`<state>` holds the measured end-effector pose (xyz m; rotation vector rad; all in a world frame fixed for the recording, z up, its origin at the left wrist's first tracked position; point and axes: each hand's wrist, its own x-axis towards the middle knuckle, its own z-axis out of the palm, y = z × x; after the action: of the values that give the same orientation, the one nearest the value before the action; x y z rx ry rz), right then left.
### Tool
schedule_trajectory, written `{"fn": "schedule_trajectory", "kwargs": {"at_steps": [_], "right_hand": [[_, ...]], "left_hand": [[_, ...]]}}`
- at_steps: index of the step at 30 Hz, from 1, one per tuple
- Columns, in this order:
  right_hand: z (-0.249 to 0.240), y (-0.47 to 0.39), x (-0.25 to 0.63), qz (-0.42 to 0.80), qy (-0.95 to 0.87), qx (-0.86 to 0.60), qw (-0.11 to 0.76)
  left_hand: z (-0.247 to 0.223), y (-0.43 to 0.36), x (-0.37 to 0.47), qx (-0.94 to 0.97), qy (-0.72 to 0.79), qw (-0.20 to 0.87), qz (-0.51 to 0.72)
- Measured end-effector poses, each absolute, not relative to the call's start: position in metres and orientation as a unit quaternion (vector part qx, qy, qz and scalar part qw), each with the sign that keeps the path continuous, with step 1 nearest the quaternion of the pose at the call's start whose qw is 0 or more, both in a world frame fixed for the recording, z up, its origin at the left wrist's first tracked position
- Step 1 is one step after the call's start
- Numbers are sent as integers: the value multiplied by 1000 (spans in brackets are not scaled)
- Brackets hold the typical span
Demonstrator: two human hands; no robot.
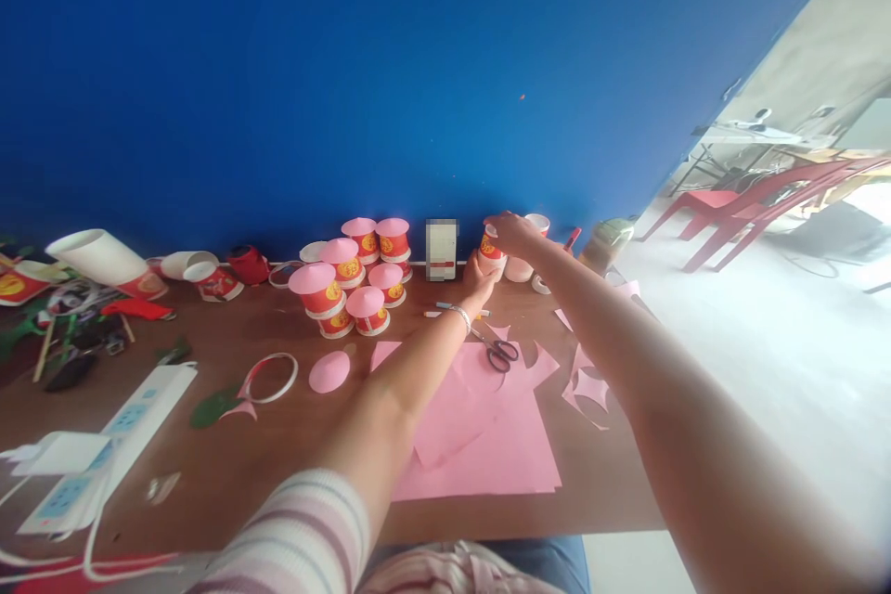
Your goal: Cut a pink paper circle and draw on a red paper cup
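By the blue wall, my left hand (479,278) wraps round the lower part of a red paper cup with a yellow print (489,249). My right hand (513,232) reaches over the top of that cup, its fingers closed at the rim. Other paper cups (537,225) stand just right of it. Left of the phone, a cluster of red cups, some stacked, wears pink paper cone tops (339,251). A loose pink cone (329,371) lies in front of them. Black-handled scissors (502,355) rest on pink paper sheets (480,445) below my arms.
A phone (441,251) leans upright against the wall. Pink scraps (590,387) lie to the right, a white ring (273,378) to the left. A power strip (111,455) with cables crosses the near left. Tipped cups (104,262) and clutter fill the far left. Red chairs (758,204) stand beyond the table.
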<state>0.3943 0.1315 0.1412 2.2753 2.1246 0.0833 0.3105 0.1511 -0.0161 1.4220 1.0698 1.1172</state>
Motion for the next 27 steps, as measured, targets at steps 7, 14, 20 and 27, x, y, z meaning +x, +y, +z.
{"fn": "schedule_trajectory", "kwargs": {"at_steps": [7, 14, 20, 27], "right_hand": [[148, 132, 395, 25, 687, 726, 20], [154, 130, 391, 33, 678, 735, 18], [196, 120, 399, 73, 653, 754, -22], [216, 14, 371, 155, 727, 648, -165]], "left_hand": [[-21, 156, 307, 581, 397, 533, 470], [-16, 154, 309, 569, 389, 554, 467], [0, 146, 308, 573, 406, 538, 466], [11, 101, 227, 587, 362, 554, 466]]}}
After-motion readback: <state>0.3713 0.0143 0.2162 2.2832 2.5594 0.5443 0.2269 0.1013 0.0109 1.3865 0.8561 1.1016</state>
